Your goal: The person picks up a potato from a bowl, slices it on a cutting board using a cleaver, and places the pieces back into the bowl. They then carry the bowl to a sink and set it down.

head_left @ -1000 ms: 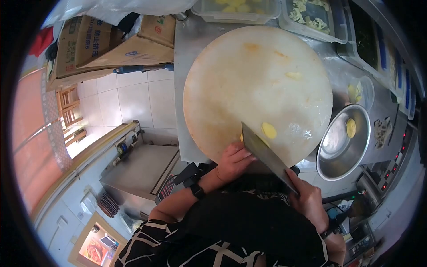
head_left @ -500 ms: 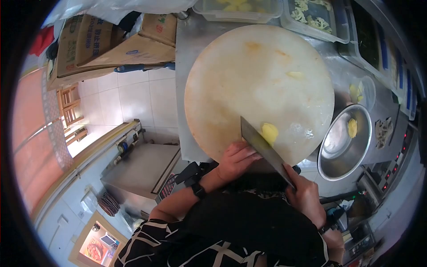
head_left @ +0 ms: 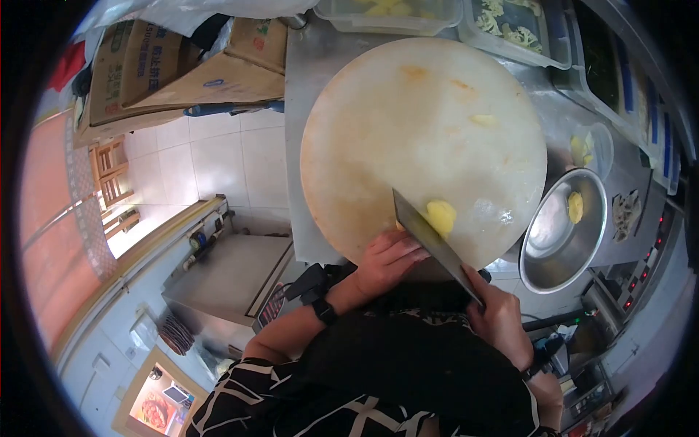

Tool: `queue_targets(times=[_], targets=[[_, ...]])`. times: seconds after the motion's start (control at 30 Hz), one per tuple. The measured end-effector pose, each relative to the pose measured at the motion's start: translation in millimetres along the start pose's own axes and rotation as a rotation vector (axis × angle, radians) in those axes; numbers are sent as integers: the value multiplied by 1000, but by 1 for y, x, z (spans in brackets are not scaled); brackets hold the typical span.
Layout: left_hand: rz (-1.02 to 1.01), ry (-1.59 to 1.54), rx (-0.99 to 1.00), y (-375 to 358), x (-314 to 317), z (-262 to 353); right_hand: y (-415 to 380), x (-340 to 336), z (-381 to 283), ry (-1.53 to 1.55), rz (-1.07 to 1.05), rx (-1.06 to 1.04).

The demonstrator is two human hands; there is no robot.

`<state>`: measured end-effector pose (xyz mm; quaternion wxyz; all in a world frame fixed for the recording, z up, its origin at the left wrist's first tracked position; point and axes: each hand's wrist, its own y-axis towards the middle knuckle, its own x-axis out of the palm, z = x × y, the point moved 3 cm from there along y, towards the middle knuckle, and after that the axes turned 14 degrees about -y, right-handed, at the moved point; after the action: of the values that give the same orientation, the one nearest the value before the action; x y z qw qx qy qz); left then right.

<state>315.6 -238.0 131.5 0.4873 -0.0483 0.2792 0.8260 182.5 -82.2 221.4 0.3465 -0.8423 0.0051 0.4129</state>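
Note:
My right hand (head_left: 502, 317) is closed round the handle of a kitchen cleaver (head_left: 435, 242). Its blade slants across the near part of a round cutting board (head_left: 364, 131), tip pointing up and left. My left hand (head_left: 389, 262) is against the blade's left side, fingers curled and bent together. What those fingers press on is mostly hidden by them and the blade; a trace of yellow shows at the fingertips. On the blade's other side lie pale yellow slices (head_left: 441, 216), possibly ginger or potato. One thin pale slice (head_left: 483, 119) lies farther back on the board.
Right of the board a steel bowl (head_left: 542, 271) holds a yellow piece (head_left: 575, 207); a clear tub (head_left: 603, 149) with yellow pieces stands behind it. Plastic containers (head_left: 437, 28) line the back edge, one with cauliflower (head_left: 520, 38). Cardboard boxes (head_left: 196, 91) stand at left.
The yellow slices beside the blade look slightly wider than before. Both hands and the cleaver keep almost the same place; the whole view has shifted a little.

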Motion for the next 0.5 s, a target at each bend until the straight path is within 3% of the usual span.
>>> queue_targets(times=[0.1, 0.23, 0.3, 0.33, 0.4, 0.5], targets=[[-34, 12, -54, -3, 0, 0, 6, 4, 3, 2, 53, 0], [6, -30, -24, -27, 10, -13, -16, -12, 3, -12, -40, -6], [-72, -167, -238, -42, 20, -24, -21, -17, 0, -32, -80, -10], [-72, -169, -239, -36, 17, -22, -18, -18, -3, 3, -78, 36], [-10, 5, -23, -15, 4, -7, -8, -17, -7, 38, -76, 80], [-8, 10, -47, 2, 0, 1, 9, 0, -3, 86, -51, 114]])
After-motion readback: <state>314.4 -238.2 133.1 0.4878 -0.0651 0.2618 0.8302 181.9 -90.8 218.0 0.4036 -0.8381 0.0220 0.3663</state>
